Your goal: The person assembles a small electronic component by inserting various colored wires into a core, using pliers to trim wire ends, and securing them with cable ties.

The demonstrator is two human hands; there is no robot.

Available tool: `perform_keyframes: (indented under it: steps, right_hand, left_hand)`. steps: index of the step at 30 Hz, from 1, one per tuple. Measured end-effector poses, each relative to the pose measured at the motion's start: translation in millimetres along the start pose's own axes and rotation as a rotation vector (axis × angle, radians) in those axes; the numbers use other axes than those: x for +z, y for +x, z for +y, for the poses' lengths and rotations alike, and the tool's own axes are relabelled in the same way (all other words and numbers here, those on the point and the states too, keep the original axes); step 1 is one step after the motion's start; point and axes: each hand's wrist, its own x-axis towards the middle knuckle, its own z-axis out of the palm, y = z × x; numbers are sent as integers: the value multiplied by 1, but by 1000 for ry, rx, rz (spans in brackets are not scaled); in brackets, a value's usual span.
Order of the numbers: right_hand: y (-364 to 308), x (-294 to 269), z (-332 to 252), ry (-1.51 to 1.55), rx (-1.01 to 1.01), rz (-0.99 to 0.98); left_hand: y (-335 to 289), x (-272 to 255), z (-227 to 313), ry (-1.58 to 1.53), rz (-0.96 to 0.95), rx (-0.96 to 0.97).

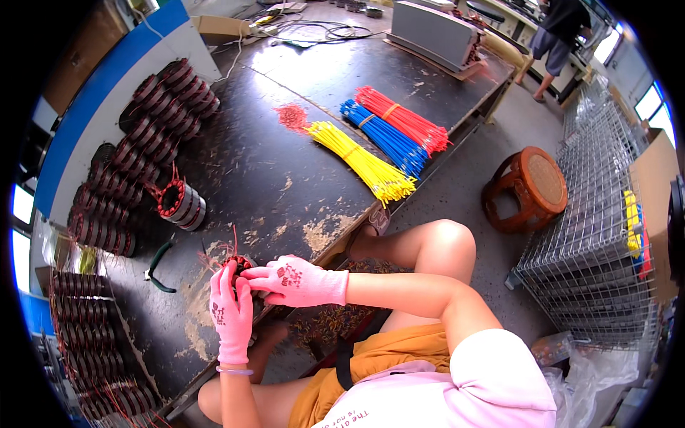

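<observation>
Well, my left hand (232, 314) held a stator (244, 265) by the table's edge (342, 230); my right hand (292, 281), grip hidden, could've tugged wires (235, 248) loose.

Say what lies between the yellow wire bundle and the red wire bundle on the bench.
In the head view, a banded blue wire bundle lies between the yellow and red ones.

pink gloves (303, 281): dark-red printed characters | pale shirt (457, 392): dark lettering
</observation>
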Motion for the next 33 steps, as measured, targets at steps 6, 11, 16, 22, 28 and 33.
perform_keyframes:
  steps: [6,11,16,22,28,33]
  right_hand:
    - [-46,-129,51,-586,412,530]
    - [-103,-191,82,-727,951,140]
    - [-102,-187,81,-697,935,175]
    - [-101,-188,77,-815,944,172]
    - [-110,-206,67,-651,1059,80]
    - [-136,-221,20,-445,1020,409]
  left_hand:
    - [-8,10,-6,304,-21,105]
    - [-1,8,-1,243,-5,158]
    - [-7,0,1,177,-30,162]
    - [-12,-5,7,175,-17,145]
    - [-12,18,7,219,124,113]
    - [-17,17,-1,197,93,138]
